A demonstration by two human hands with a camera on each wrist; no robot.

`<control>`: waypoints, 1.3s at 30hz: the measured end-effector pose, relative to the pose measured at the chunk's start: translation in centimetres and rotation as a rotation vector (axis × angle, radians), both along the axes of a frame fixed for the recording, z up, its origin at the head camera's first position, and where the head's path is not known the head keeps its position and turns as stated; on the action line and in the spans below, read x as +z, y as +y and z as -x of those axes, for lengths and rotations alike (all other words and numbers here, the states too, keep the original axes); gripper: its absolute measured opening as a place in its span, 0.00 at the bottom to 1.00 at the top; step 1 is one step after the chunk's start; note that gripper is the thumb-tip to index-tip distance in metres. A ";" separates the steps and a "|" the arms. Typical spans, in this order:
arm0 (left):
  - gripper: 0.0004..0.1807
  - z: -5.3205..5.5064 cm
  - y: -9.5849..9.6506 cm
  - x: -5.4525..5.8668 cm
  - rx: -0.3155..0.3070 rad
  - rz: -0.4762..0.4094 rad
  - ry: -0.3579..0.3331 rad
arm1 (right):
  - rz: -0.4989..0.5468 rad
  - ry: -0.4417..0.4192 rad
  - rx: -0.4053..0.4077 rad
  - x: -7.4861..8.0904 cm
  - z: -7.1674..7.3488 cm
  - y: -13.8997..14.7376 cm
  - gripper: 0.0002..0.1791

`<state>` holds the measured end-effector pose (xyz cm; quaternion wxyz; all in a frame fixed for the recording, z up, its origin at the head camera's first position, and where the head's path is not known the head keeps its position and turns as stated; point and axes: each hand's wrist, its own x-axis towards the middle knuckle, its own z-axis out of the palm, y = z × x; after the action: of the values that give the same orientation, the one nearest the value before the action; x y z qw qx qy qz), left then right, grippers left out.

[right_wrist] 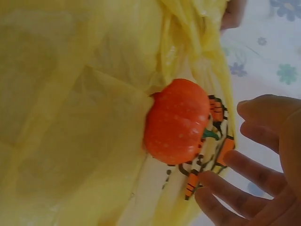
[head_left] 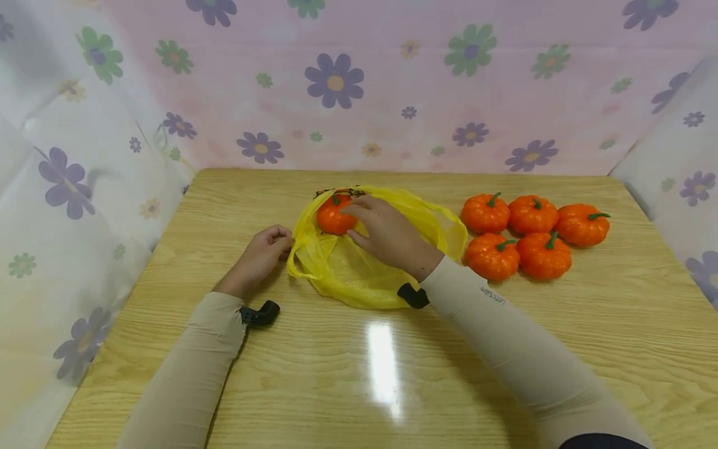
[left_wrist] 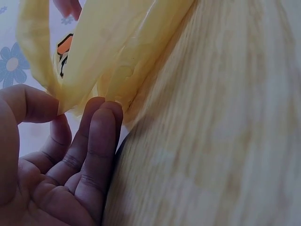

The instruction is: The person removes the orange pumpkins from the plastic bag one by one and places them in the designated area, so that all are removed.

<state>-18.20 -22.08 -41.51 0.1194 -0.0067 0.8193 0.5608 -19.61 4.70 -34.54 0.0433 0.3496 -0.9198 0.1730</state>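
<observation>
A yellow plastic bag (head_left: 359,294) with an orange and black print lies on the table, its mouth spread. Inside it, near the back left, sits an orange toy pumpkin (head_left: 331,219) with a green stem, also plain in the right wrist view. Thumb and fingers of my left hand (head_left: 259,259) pinch the bag's left edge; the left wrist view shows the gathered yellow film (left_wrist: 120,52) at the fingertips. Over the bag's opening is my right hand (head_left: 387,236), fingers loosely spread; in the right wrist view they are apart from the pumpkin (right_wrist: 178,123).
Several more orange pumpkins (head_left: 544,257) stand grouped in two rows right of the bag. The wooden table (head_left: 314,374) reaches back to a floral cloth (head_left: 381,87), with cloth at both sides too.
</observation>
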 end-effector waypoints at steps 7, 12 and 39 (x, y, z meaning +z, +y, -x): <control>0.12 0.1 -0.2 -0.1 0.004 -0.021 0.002 | -0.002 -0.005 -0.004 -1.3 1.1 -0.8 0.22; 0.11 0.2 -0.2 -0.1 0.005 -0.041 0.008 | -0.018 0.012 -0.015 -1.9 1.7 -1.4 0.22; 0.12 0.3 -0.3 -0.3 0.017 -0.030 0.002 | -0.095 0.126 0.007 -3.3 2.8 -2.5 0.23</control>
<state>-18.50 -22.35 -41.78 0.1140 -0.0112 0.8108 0.5740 -22.46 2.19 -37.83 0.0839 0.3647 -0.9212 0.1066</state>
